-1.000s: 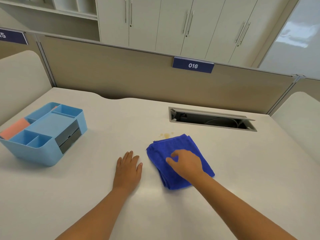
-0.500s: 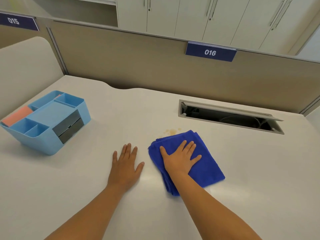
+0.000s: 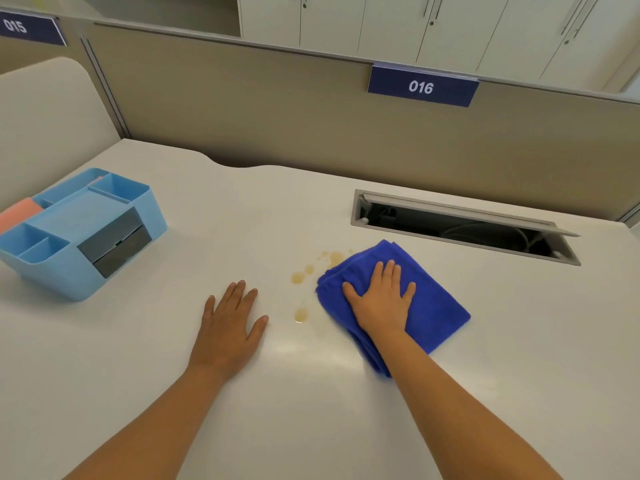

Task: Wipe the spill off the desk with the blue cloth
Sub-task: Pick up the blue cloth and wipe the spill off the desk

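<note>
A folded blue cloth (image 3: 437, 308) lies on the white desk (image 3: 221, 427), right of centre. My right hand (image 3: 380, 301) presses flat on its left half, fingers spread and pointing away from me. Brownish spill drops show just left of the cloth: a cluster at its far left corner (image 3: 333, 258), one blob (image 3: 298, 277) and a lone drop nearer me (image 3: 300, 315). My left hand (image 3: 231, 323) rests palm down on the bare desk, left of the drops, holding nothing.
A light blue desk organizer (image 3: 64, 237) with a pink item stands at the left. An open cable slot (image 3: 460, 227) is sunk into the desk behind the cloth. A beige partition (image 3: 277, 112) labelled 016 closes the back.
My right hand has slid the cloth to the right, uncovering two drops that it hid before. The left hand stays flat in place. The view has shifted slightly.
</note>
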A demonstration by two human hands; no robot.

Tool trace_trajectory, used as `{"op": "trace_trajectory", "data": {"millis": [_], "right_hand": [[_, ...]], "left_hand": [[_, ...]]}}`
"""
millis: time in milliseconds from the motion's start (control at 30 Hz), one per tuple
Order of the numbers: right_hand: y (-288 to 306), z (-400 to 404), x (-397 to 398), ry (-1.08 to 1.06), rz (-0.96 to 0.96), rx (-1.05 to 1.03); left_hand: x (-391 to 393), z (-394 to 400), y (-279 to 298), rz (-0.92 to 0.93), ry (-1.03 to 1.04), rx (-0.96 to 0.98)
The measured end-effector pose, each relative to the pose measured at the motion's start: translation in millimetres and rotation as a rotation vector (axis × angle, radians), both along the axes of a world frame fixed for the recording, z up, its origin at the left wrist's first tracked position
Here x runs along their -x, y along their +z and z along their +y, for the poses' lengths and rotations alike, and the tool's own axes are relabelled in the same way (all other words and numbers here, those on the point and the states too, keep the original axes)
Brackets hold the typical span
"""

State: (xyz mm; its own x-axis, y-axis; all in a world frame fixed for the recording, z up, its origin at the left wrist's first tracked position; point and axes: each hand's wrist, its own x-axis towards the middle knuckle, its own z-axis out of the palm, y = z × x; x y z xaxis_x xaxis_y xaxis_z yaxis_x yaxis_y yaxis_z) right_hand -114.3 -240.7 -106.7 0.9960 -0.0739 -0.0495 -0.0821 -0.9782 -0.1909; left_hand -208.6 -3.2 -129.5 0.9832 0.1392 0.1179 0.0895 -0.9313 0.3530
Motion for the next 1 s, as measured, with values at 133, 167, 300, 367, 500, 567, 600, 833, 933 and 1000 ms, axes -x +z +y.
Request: {"op": "trace_trajectory", "data": {"millis": [133,167,300,367,500,567,600,833,933,1000], "right_hand": [[-1,9,2,0.141,0.005,0.002],[-5,9,11,0.193,-0.004,-0.009],[-20,-18,44,0.201,-0.073,-0.048],[-20,-35,41,0.056,-0.095,-0.046],[-7,-35,-2,-0.049,-0.042,-0.049],[-1,-19,-23,0.01,-0.014,-0.052],[1,-10,-29,0.046,0.0,-0.052],[-16,-9,9,0.321,-0.037,-0.034],[-16,-39,20,0.321,-0.029,-0.009],[-7,-50,19,0.335,0.013,-0.009]], "left_hand": [[0,0,1,-0.003,0.003,0.028],[1,-1,1,-0.004,0.004,0.031],[1,-2,4,-0.012,0.008,0.043],[2,-4,5,-0.006,0.004,0.042],[2,-6,7,0.016,0.009,-0.005],[2,-6,6,0.026,0.007,-0.023],[2,-6,6,0.029,0.008,-0.02],[2,-2,5,0.009,0.007,0.013],[2,-1,5,-0.013,0.008,0.033],[-3,2,7,-0.048,0.048,0.043]]}}
